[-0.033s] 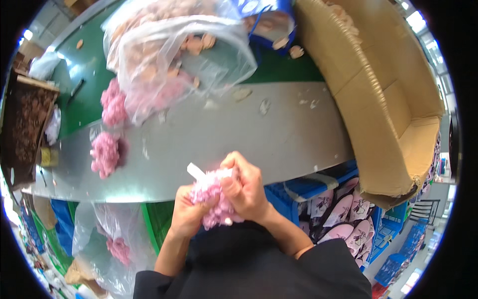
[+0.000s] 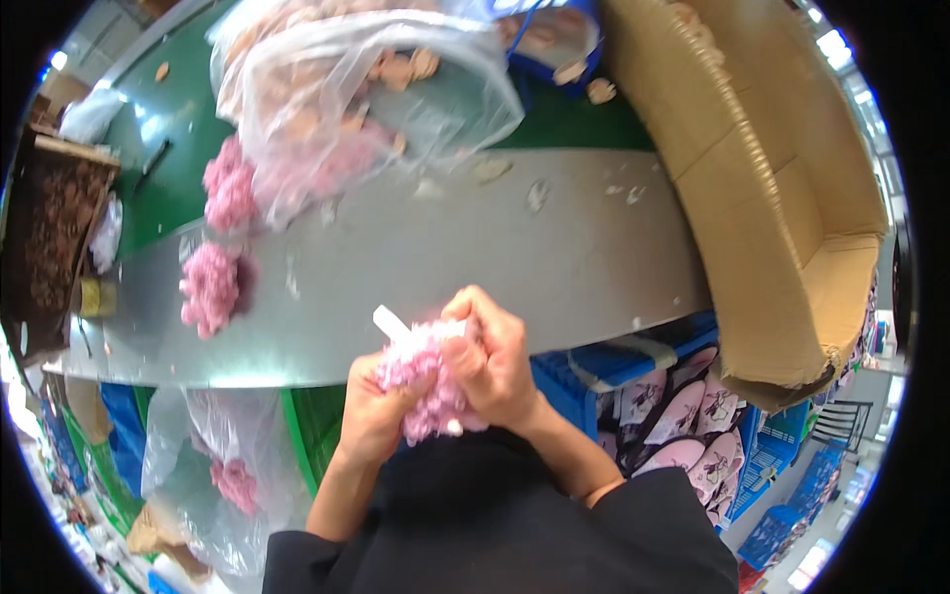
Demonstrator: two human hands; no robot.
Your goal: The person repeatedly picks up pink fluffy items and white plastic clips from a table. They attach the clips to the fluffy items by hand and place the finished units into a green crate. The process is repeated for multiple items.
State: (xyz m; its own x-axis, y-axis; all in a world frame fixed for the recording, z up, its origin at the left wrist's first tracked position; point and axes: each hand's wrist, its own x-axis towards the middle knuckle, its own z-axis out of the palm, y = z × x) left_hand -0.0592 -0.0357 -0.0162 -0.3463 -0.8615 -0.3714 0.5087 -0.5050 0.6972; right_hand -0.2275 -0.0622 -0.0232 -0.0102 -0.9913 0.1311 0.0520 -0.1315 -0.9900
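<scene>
A fluffy pink plush piece [image 2: 432,399] with a white tag [image 2: 391,323] sticking up from it is held between both hands, just over the table's near edge. My left hand [image 2: 374,411] is closed round its left side, thumb pressed into the pile. My right hand [image 2: 492,366] is clenched on its upper right, with the fingertips partly hidden. Two more pink plush pieces lie to the left, one on the metal strip [image 2: 210,289] and one farther back [image 2: 230,188] beside a clear plastic bag [image 2: 460,114] of peach-coloured pieces.
A large open cardboard box [image 2: 693,148] stands at the right. Below it, a blue crate [image 2: 564,401] holds pink printed slippers [image 2: 678,411]. Lower left hangs a clear bag [image 2: 188,475] with a pink piece inside. At far left is a box of brown pieces [image 2: 54,228].
Both hands and the plush piece sit slightly higher in the picture, while the table scene has shifted a little. The grip looks the same.
</scene>
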